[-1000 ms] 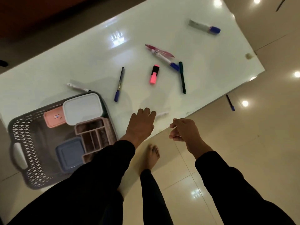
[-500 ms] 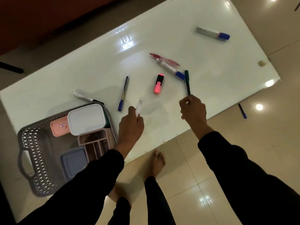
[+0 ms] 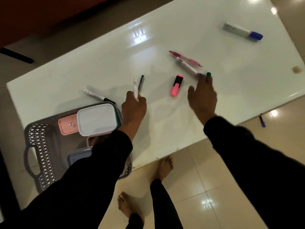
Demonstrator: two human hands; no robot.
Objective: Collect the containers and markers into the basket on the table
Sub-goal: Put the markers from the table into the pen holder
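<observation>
On the white table [image 3: 165,126], my left hand [image 3: 133,108] grips a white pen [image 3: 135,90] upright beside a blue pen [image 3: 140,83]. My right hand [image 3: 203,98] lies blurred, fingers stretched and thumb spread, over a green marker [image 3: 208,74] whose cap pokes past the fingertips. Its fingertips reach the blue-capped white marker [image 3: 186,66], which lies against a pink pen [image 3: 186,59]. A pink highlighter [image 3: 176,85] lies between my hands. The grey basket [image 3: 34,138] at the left holds a white container [image 3: 97,119], a pink one [image 3: 67,123] and a blue one [image 3: 77,157].
A black-capped white marker [image 3: 97,95] lies just beyond the basket. A thick blue-capped marker [image 3: 242,31] sits at the far right. A blue pen [image 3: 262,122] lies on the tiled floor past the table edge. My left sleeve covers part of the basket.
My left hand picked up the white pen from the front edge and carried it toward the blue pen. My right hand moved forward from the table's front edge over the green marker.
</observation>
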